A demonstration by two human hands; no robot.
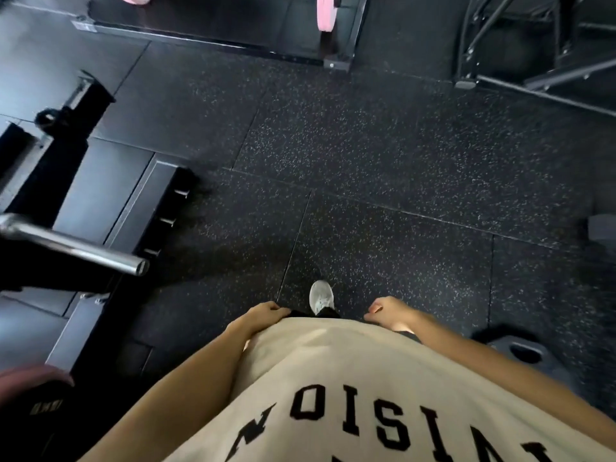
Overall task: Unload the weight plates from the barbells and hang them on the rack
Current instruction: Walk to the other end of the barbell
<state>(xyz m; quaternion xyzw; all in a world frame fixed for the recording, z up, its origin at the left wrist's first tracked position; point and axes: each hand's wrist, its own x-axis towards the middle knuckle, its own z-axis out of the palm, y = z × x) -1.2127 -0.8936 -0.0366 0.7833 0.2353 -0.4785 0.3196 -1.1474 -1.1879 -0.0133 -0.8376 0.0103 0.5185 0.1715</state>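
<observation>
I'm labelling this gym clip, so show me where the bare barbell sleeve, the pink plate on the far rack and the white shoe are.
barbell sleeve [76,243]: head view, on the middle of the bare chrome shaft.
pink plate [325,11]: head view, on its pink rim.
white shoe [320,296]: head view, on the laced top.

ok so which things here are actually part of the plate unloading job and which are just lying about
Part of the job:
- bare barbell sleeve
- pink weight plates hanging at the top
- left hand and right hand, both holding nothing

Just lying about:
- dark block with a hole on the floor
- black folding frame
</observation>
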